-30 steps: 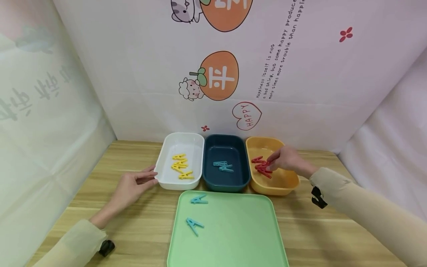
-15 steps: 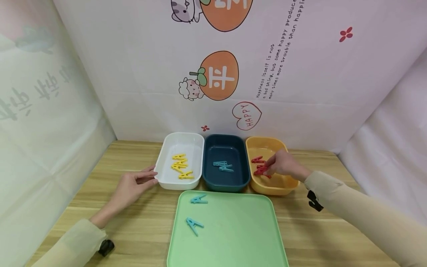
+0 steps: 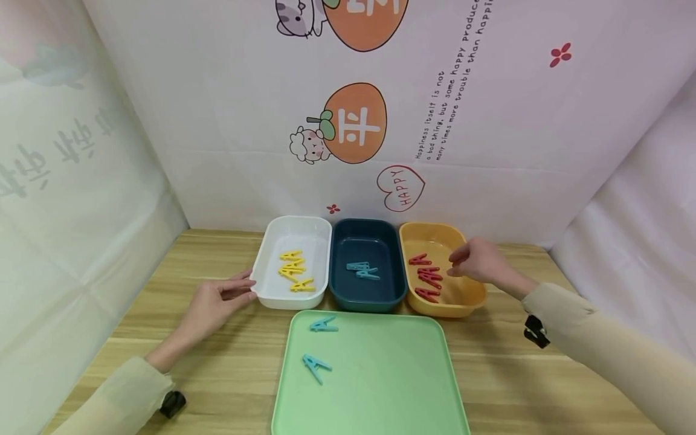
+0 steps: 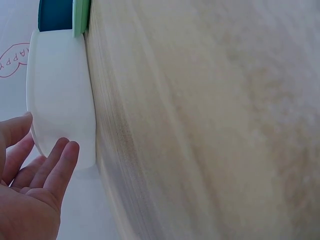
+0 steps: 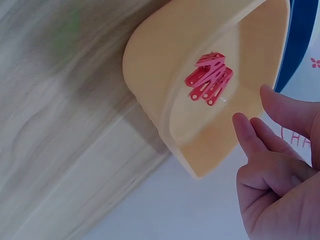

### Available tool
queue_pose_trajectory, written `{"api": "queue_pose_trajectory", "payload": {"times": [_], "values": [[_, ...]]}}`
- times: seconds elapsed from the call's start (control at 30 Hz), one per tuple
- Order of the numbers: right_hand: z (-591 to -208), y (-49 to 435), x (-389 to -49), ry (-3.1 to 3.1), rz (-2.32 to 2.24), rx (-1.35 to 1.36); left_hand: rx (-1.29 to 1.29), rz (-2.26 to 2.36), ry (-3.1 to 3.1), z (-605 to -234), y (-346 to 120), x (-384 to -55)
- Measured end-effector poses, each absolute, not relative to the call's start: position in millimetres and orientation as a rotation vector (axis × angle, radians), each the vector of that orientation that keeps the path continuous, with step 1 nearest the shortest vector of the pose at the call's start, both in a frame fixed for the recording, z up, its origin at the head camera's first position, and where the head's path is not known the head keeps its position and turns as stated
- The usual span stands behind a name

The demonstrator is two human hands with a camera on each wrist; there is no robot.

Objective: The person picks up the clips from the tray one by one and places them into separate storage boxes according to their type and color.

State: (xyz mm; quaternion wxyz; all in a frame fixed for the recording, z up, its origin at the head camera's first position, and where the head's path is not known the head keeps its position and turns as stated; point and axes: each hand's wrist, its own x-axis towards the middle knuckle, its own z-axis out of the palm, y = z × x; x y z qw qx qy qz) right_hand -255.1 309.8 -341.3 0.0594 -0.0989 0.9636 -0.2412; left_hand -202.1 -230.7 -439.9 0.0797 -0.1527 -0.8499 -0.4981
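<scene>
My left hand (image 3: pixel 209 311) rests at the left side of the white bin (image 3: pixel 276 232), fingertips touching its outer wall and thumb near the rim. Yellow clothespins (image 3: pixel 292 266), several in number, lie inside that bin. Over the right part of the orange bin (image 3: pixel 462 305) hovers my right hand (image 3: pixel 484 266), thumb and fingers apart and nothing between them. Just left of its fingertips, several red clothespins (image 5: pixel 210 77) lie in a row on the bin's floor. Two light blue clothespins (image 3: pixel 363 270) sit in the navy bin (image 3: pixel 367 232) in the middle.
A green tray (image 3: pixel 380 380) lies in front of the bins. One blue clothespin (image 3: pixel 324 324) is near its back left corner, and another blue clothespin (image 3: pixel 315 367) lies closer to me. A printed cloth (image 3: pixel 228 121) hangs right behind the bins on the wooden table (image 3: pixel 522 362).
My right hand has let go of a red clothespin, now lying nearest the bin's front, and drawn back to the right. My left hand has stayed in place.
</scene>
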Motion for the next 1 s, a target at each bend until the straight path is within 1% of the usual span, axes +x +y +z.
{"api": "queue_pose_trajectory", "payload": {"times": [0.1,0.5,0.77,1.0], "values": [[-338,312,-246,2.937,-0.736,-0.322,-0.458,-1.496,-2.539,-440,-231,-202],[-324,314,-211,2.932,-0.846,-0.273,-0.449,-1.519,-2.533,-441,-232,-202],[-328,313,-187,2.992,-0.870,-0.304,-0.463,-1.533,-2.528,-442,-231,-203],[-341,302,-165,3.103,-0.866,-0.307,-0.469,-1.525,-2.523,-442,-230,-203]]}}
